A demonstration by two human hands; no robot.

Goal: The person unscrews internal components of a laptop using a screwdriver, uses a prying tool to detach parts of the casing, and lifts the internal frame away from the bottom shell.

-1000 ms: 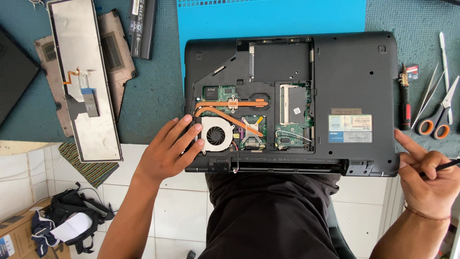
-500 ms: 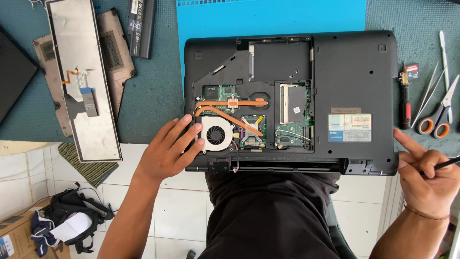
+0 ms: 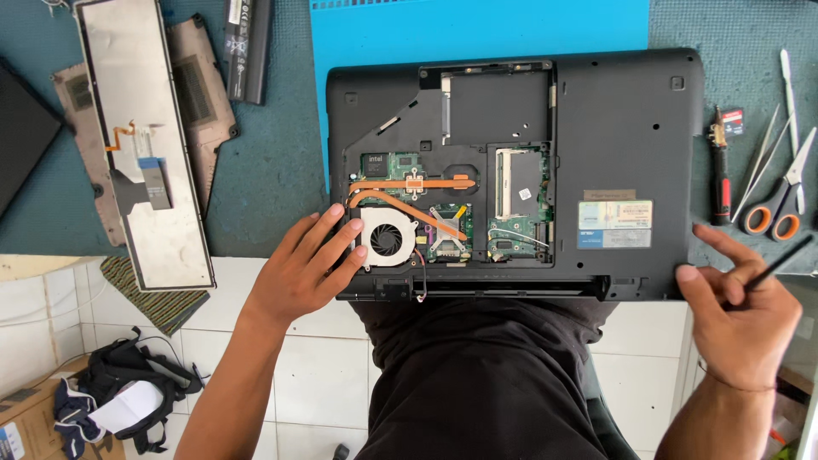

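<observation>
Far left of my left hand [image 3: 298, 273] the keyboard [image 3: 141, 140] lies off, face down on the desk [image 3: 273, 162]. That hand rests with fingers [image 3: 328, 234] spread, tips beside the fan [image 3: 388, 238] in the opened laptop [image 3: 622, 128], which overhangs the desk's near edge onto my lap. The cover is off; fan and copper pipe remain seated. My right hand [image 3: 741, 319] pinches a thin black tool [image 3: 780, 266] at the laptop's right corner, scissors [image 3: 780, 204] just beyond, little room there.
</observation>
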